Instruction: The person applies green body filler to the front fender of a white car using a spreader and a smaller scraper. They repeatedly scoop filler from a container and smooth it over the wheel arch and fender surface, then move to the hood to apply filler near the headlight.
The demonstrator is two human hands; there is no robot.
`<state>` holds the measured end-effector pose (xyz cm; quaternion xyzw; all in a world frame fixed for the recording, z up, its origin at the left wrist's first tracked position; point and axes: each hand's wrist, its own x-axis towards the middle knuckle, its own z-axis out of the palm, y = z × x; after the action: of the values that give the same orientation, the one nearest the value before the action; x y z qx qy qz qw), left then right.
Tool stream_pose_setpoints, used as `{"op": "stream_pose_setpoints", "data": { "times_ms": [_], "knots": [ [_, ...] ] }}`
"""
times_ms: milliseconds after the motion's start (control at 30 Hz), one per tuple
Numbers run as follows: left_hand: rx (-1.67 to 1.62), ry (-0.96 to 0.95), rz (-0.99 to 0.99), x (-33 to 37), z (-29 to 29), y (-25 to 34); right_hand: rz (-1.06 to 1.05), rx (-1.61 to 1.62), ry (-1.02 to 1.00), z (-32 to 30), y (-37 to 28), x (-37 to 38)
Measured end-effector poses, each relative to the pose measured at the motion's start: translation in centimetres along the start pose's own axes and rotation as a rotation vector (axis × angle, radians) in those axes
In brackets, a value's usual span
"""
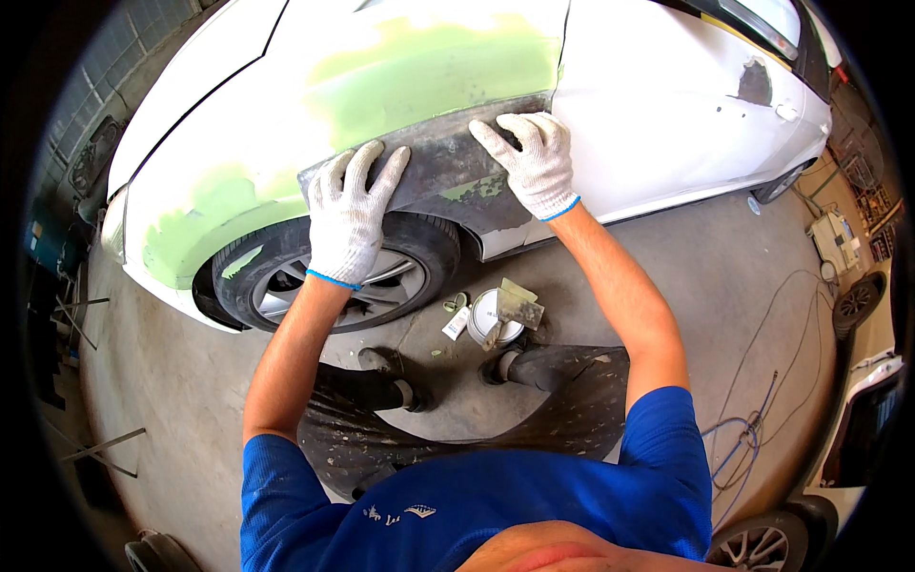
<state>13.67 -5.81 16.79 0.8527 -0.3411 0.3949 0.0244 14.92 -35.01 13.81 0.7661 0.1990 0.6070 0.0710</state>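
Note:
Both my hands wear white knitted gloves with blue cuffs. My left hand (347,212) lies with fingers spread on the left end of a dark grey, stained strip (440,153) along the car's front fender, above the wheel. Near the strip's right end, my right hand (536,164) touches its upper edge, fingers bent and apart from the thumb. Whether the strip is a loose sheet or bare panel, I cannot tell. Above it, light green filler (429,81) covers part of the white car (658,124). The front wheel (381,276) sits below my left hand.
On the floor by my feet are a round can (491,315), flat spreader plates (518,307), a white tube (457,323) and a tape roll (456,302). A blue hose (753,424) coils at the right. Metal stands (100,448) are at the left, another vehicle (863,429) at the right.

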Motion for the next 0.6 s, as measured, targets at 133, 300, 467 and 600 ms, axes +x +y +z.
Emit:
{"op": "stream_pose_setpoints", "data": {
  "times_ms": [133, 300, 467, 600],
  "knots": [
    [0.005, 0.02, 0.004, -0.1, 0.4, -0.2, -0.001, -0.016, 0.027, 0.6, -0.1, -0.2],
    [0.024, 0.023, -0.018, -0.7, 1.6, 0.0, 0.184, 0.17, 0.084, 2.6, -0.6, -1.5],
    [-0.016, 0.009, -0.045, -2.3, 1.5, 1.2, 0.037, 0.052, 0.02, 1.5, -1.1, -2.6],
    [-0.083, -0.058, -0.04, -2.5, -0.1, 1.8, 0.013, 0.064, -0.187, -2.1, -1.5, -2.1]
  ]
}}
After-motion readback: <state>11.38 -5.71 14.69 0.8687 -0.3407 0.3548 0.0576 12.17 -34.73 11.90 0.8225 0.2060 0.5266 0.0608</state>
